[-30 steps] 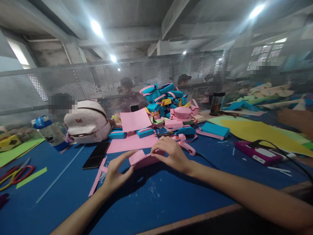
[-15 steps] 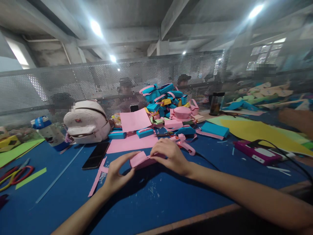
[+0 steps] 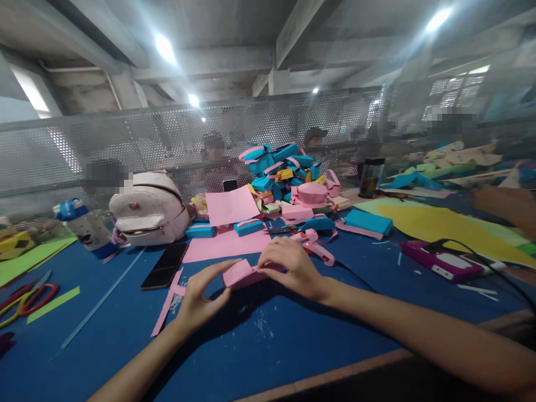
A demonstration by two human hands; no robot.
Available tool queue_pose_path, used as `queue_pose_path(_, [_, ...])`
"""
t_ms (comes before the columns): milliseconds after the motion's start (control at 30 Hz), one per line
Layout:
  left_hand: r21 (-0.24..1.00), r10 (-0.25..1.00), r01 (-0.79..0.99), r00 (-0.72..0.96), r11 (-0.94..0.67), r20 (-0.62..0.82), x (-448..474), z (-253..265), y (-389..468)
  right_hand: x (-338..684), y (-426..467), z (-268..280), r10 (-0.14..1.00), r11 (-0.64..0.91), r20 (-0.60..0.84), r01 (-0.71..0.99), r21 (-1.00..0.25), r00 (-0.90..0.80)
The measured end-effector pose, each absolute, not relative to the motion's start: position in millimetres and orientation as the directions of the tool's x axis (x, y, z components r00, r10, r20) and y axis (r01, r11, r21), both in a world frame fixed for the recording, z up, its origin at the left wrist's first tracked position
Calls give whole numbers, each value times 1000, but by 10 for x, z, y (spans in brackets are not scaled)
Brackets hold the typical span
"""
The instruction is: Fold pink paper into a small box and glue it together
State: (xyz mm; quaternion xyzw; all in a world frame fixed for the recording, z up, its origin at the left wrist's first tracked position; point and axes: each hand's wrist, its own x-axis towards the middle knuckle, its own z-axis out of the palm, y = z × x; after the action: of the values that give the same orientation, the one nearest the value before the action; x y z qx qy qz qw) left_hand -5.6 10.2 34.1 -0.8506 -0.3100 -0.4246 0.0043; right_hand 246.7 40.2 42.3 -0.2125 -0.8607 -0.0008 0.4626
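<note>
We hold a folded pink paper piece (image 3: 240, 273) low over the blue table (image 3: 259, 340), just in front of the flat pink sheet (image 3: 226, 244). Our left hand (image 3: 201, 296) pinches its near end between thumb and fingers; our right hand (image 3: 291, 265) presses closed over its far end. Since a second ago the paper has tightened from a loose open curl into a flatter fold, and both hands have barely shifted in the last half second. A pink glue gun (image 3: 316, 248) lies just beyond our right hand.
</note>
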Motion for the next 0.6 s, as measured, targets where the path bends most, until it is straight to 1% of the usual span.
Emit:
queue_pose_path(200, [247, 517, 533, 446, -809, 730, -61, 322, 116, 2454, 368, 442, 355, 915, 809, 351, -199, -469])
queue_pose_path(367, [238, 509, 525, 462, -817, 727, -44, 324, 119, 2429, 348, 435, 303, 931, 794, 340, -130, -526])
queue_pose_path(600, [244, 515, 524, 469, -816, 717, -44, 325, 103, 2408, 353, 410, 310, 923, 785, 369, -112, -537])
